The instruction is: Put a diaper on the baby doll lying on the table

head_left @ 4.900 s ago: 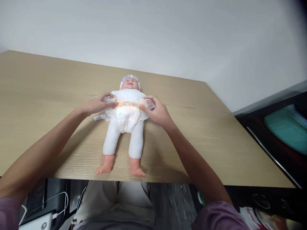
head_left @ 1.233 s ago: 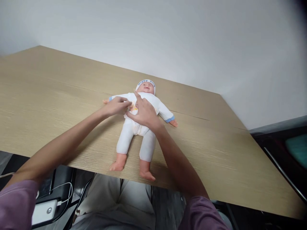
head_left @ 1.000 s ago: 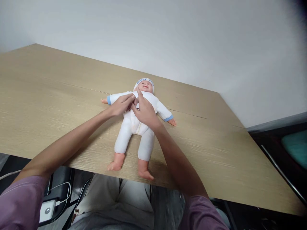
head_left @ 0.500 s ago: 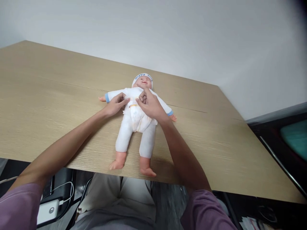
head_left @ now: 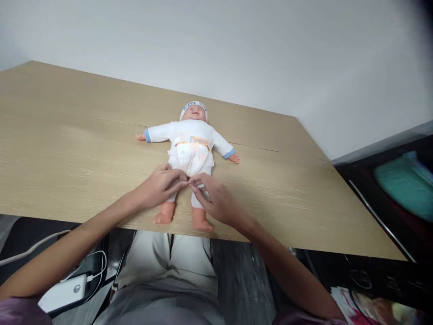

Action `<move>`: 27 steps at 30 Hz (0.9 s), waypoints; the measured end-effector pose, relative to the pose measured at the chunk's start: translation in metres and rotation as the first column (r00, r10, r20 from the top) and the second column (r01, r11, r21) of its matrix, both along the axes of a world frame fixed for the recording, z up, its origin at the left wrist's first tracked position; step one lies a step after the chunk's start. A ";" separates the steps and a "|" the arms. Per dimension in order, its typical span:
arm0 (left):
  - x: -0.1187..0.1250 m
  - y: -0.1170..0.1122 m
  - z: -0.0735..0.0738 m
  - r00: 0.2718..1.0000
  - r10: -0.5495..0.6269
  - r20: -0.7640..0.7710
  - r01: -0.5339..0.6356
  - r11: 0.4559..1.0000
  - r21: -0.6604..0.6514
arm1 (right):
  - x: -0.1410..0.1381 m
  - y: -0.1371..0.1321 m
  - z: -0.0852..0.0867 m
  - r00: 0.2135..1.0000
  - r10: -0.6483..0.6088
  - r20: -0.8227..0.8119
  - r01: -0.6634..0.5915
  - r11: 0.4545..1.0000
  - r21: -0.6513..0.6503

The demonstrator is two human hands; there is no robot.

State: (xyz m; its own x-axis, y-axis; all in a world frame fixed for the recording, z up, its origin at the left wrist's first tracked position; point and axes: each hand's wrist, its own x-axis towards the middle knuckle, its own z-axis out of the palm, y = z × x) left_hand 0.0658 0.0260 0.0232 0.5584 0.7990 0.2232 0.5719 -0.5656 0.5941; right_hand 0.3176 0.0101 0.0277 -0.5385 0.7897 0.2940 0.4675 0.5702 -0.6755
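Note:
A baby doll [head_left: 196, 113] lies on its back, arms spread and feet towards me. It wears a white suit with blue cuffs, a lettered white cap [head_left: 194, 104] and a white diaper [head_left: 191, 155] with an orange-edged waistband. My left hand [head_left: 163, 183] is over one leg, thumb and fingers pinched together. Over the other leg my right hand [head_left: 216, 196] is pinched in the same way. The fingertips of both meet just below the diaper's lower edge; what they hold, if anything, is too small to make out.
The doll lies on a wooden table [head_left: 84, 158] with a pale wall [head_left: 203, 45] behind. A dark-framed object with a teal panel [head_left: 402, 185] stands at right. Below the front edge are a white device [head_left: 64, 293] with cables and some colourful packets [head_left: 365, 307].
Both hands have moved from the doll's chest down to between its legs, their fingertips coming together. The diaper's waistband is now uncovered. The camera view has shifted slightly.

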 end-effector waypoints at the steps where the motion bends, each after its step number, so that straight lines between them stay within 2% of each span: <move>1: -0.002 0.000 -0.005 0.999 0.023 -0.029 -0.023 1.000 -0.009 | 0.005 -0.002 -0.007 0.999 -0.013 0.050 0.013 1.000 -0.003; 4: -0.003 0.007 -0.016 0.986 0.159 -0.042 -0.158 0.987 0.037 | 0.012 0.004 -0.023 0.979 -0.173 0.112 0.165 0.983 0.077; 6: 0.000 0.014 -0.020 0.973 0.228 -0.037 -0.225 0.972 0.068 | 0.010 0.012 -0.026 0.949 -0.293 0.120 0.282 0.954 0.100; 8: 0.005 0.021 -0.022 0.963 0.264 -0.049 -0.258 0.961 0.097 | 0.002 0.019 -0.026 0.918 -0.363 0.159 0.348 0.930 0.115; 13: 0.010 0.037 -0.025 0.973 0.228 -0.026 -0.225 0.970 0.097 | -0.017 0.024 -0.027 0.867 -0.408 0.286 0.361 0.910 0.205; 18: 0.006 0.047 -0.027 0.987 0.159 0.033 -0.163 0.974 0.155 | -0.021 0.033 -0.035 0.875 -0.422 0.237 0.368 0.898 0.240; 21: 0.005 0.051 -0.028 0.988 0.117 0.104 -0.135 0.973 0.187 | -0.020 0.039 -0.038 0.902 -0.398 0.167 0.358 0.907 0.223; 27: 0.007 0.053 -0.025 0.980 0.118 0.158 -0.133 0.987 0.091 | -0.018 0.046 -0.039 0.913 -0.388 0.121 0.374 0.919 0.127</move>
State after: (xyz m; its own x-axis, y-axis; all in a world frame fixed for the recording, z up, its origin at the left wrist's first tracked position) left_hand 0.0730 0.0787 -0.0017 0.4087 0.8296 0.3804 0.5499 -0.5565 0.6228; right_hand 0.3000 0.0561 -0.0114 -0.2438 0.9140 0.3243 0.7486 0.3900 -0.5362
